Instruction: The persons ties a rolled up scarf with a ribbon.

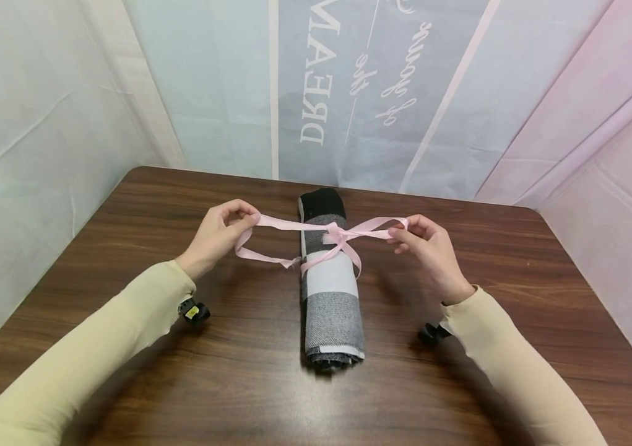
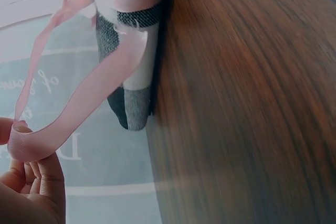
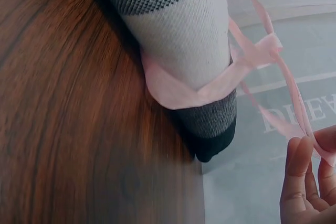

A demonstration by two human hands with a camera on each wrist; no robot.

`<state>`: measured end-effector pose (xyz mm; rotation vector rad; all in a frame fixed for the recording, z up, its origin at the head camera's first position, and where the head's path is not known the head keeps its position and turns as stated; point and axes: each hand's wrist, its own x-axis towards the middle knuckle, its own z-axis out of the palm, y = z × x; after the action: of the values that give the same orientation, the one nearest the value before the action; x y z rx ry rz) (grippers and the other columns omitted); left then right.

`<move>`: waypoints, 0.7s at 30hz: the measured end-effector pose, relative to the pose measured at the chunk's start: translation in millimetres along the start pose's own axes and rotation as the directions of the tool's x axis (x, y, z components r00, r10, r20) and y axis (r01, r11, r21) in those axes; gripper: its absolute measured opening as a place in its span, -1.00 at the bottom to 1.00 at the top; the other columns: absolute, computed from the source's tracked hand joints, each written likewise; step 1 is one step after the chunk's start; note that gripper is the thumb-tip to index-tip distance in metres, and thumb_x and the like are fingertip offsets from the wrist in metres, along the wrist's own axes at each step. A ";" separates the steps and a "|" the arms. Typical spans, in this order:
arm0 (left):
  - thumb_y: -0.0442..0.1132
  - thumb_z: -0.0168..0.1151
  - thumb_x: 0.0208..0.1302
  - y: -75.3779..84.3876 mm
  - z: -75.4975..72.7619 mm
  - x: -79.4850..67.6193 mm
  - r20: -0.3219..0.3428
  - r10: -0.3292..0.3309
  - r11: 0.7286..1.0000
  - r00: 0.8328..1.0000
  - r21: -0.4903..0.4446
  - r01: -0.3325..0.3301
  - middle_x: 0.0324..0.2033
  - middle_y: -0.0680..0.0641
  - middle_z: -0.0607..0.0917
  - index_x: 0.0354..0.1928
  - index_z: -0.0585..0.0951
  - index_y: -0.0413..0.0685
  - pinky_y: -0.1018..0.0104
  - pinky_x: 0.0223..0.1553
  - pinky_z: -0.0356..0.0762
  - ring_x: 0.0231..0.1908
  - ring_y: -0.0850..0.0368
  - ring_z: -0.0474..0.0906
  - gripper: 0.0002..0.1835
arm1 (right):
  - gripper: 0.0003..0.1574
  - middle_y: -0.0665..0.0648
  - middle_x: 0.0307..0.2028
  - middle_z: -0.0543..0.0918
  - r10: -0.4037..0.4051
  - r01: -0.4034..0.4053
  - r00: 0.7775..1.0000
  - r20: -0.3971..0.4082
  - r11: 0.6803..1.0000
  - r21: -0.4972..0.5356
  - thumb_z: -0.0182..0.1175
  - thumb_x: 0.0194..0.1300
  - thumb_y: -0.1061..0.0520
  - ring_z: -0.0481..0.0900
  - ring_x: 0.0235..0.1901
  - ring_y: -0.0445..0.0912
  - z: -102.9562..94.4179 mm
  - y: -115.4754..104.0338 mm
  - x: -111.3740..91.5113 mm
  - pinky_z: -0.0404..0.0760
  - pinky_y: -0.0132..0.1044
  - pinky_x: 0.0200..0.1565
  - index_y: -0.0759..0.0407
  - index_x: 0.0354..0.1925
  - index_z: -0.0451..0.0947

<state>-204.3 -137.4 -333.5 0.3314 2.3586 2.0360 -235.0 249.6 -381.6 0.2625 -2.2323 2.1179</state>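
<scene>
A rolled cloth [image 1: 333,316] in black, grey and white blocks, scarf-like, lies lengthwise on the wooden table. Round its upper half runs a pink ribbon [image 1: 282,223], crossed into a knot on top. My left hand [image 1: 215,235] pinches the ribbon between thumb and finger, left of the roll. From there a tail bends back, its frayed end beside the cloth; the left wrist view shows this ribbon tail [image 2: 86,98] large. On the other side my right hand [image 1: 429,251] pinches a ribbon loop. In the right wrist view, the ribbon [image 3: 176,95] circles the white band and rises to the knot.
Dark wooden table [image 1: 249,384] stretches under both forearms. A printed curtain [image 1: 226,93] with mirrored lettering hangs behind its far edge, with pale fabric [image 1: 31,124] at the left side and more at the right. Small black devices [image 1: 195,311] hang at both wrists.
</scene>
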 end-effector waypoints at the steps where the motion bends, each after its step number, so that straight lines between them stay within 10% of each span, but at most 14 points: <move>1: -0.31 0.14 0.33 -0.2 -1.3 -0.4 -0.003 -0.004 1.000 1.000 0.014 0.004 -0.72 0.13 0.42 -0.18 0.53 -0.34 0.42 -0.64 0.26 -0.78 0.28 0.25 -0.82 | -0.71 0.18 -0.25 0.71 -0.002 0.002 1.000 -0.008 1.000 0.004 0.38 0.15 0.14 0.70 -0.29 -0.03 -4.6 6.6 2.5 0.66 -0.24 -0.34 0.23 -0.25 0.49; 21: -0.20 0.19 0.31 -0.5 -23.7 -7.8 -0.019 0.020 0.961 1.000 0.275 -0.014 -0.46 0.15 0.58 -0.19 0.61 -0.24 0.42 -0.43 0.36 -0.50 0.31 0.44 -0.79 | -0.89 -0.03 -0.27 0.70 0.075 -0.073 0.996 -0.040 0.996 0.054 0.27 0.24 0.25 0.67 -0.37 -0.22 0.0 -57.2 -32.8 0.62 -0.42 -0.38 0.20 -0.31 0.50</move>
<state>-200.1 -162.0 -331.3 0.3342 2.6637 1.7243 -193.6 249.8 -330.3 0.1380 -2.1986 2.1998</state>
